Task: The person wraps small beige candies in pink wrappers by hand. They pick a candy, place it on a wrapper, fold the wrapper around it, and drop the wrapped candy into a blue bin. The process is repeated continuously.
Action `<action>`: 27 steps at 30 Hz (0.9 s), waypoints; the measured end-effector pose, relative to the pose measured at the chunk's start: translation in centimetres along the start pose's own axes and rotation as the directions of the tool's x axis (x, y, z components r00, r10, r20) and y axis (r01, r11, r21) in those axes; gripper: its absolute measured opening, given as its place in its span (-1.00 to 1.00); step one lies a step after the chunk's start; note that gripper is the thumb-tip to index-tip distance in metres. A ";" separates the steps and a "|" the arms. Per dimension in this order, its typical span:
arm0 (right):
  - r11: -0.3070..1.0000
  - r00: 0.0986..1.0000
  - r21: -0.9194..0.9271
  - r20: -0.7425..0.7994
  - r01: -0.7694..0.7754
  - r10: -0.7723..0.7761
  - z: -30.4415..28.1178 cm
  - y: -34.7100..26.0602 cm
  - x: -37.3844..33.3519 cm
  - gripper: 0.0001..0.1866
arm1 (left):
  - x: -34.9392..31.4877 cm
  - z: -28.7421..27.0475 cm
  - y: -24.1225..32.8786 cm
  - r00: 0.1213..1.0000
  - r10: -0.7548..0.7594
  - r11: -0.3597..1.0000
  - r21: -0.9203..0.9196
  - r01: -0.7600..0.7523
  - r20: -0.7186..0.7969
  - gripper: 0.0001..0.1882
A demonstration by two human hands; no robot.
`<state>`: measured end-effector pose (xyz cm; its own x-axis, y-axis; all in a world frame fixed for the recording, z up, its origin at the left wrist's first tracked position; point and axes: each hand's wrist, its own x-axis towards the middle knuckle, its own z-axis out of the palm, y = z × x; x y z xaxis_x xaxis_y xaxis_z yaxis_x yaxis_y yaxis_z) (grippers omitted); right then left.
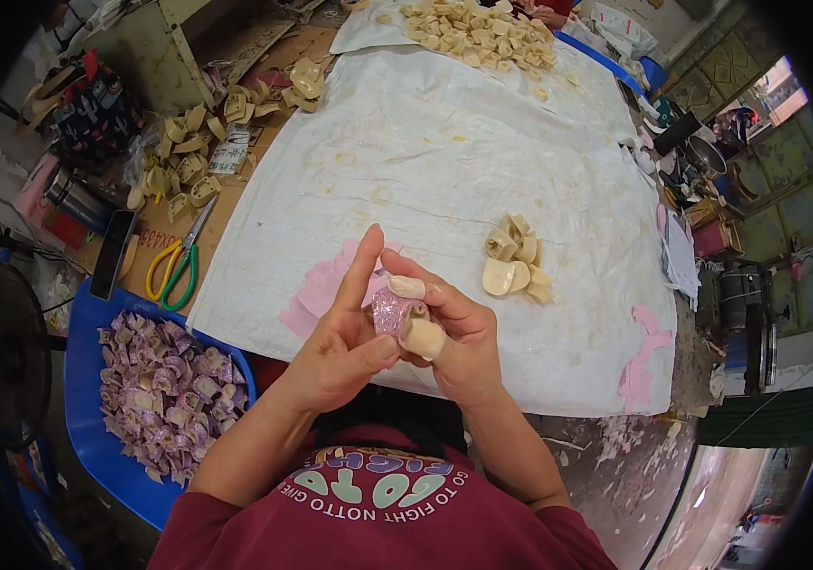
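Observation:
Over the near edge of the table, both hands meet on a small curved shoe heel [390, 311] covered in pink-purple glitter sheet. My left hand [338, 351] presses its thumb against the heel's lower left side, index finger stretched upward. My right hand [466, 342] grips the heel from the right between thumb and index finger; pale covers wrap those two fingertips. The heel's inner side is partly hidden by the fingers. Just beyond the hands, pink sheet pieces [316, 290] lie on the white cloth [378, 171]. A small group of bare cream heels [518, 261] rests to the right.
A blue tub [84, 399] of glitter-covered heels stands at lower left. Scissors [179, 266] and a phone [113, 255] lie at the table's left side, near more cream heels [183, 161]. A large heel pile [482, 38] sits at the far end, by another person's hand [549, 15].

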<state>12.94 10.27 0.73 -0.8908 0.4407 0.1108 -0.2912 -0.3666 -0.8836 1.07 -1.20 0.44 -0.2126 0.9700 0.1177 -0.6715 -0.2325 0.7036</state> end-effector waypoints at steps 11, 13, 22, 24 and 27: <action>0.983 0.953 0.100 -0.245 -0.156 0.176 -1.9 0.2 0.0 -0.70 | 1.6 -1.7 2.1 0.925 0.192 0.280 0.885 -0.371 0.327 -0.03; 0.969 0.938 0.063 -0.245 -0.238 0.247 -2.3 0.0 0.0 -0.74 | 1.9 -1.9 2.3 0.895 0.163 0.021 0.906 -0.423 0.414 -0.07; 0.977 0.974 -0.121 -0.164 -0.175 0.154 -2.6 0.1 -0.5 -0.84 | 0.7 -1.1 3.5 0.961 0.073 -0.075 0.962 -0.263 0.268 -0.37; 0.971 0.985 -0.210 -0.155 -0.113 0.081 -2.4 -0.4 -0.2 -0.85 | 0.8 -0.3 3.4 0.956 0.098 -0.162 0.953 -0.258 0.276 -0.40; 0.914 0.967 -0.387 -0.255 -0.123 0.022 -0.7 -0.7 0.0 -0.85 | 0.9 -0.1 3.1 0.951 0.177 -0.191 0.957 -0.220 0.254 -0.45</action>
<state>13.43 11.10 1.06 -0.7786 0.6269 -0.0286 -0.0211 -0.0717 -0.9972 -1.23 -1.00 2.67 -0.1406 0.8994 0.4139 0.8540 -0.1014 0.5103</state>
